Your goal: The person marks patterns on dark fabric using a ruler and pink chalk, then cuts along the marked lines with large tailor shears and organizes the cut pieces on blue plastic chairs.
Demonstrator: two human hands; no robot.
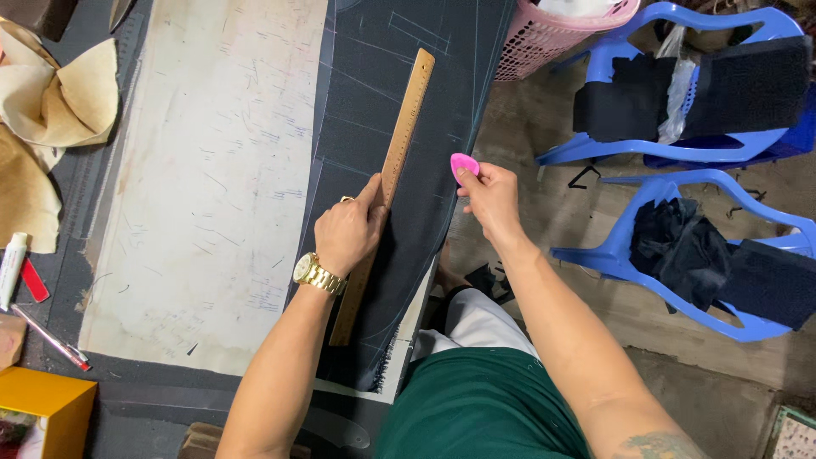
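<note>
A long wooden ruler lies diagonally on a dark navy piece of cloth marked with pale chalk lines. My left hand, with a gold watch on the wrist, presses down on the ruler near its middle. My right hand hovers just right of the cloth's edge and pinches a small pink tailor's chalk between its fingertips. The chalk is off the cloth, a short way right of the ruler.
A worn cream board covers the table's middle. Tan cloth pieces lie at the far left, with a white tube, a pen and a yellow box. Right of the table stand a pink basket and two blue chairs holding dark cloth.
</note>
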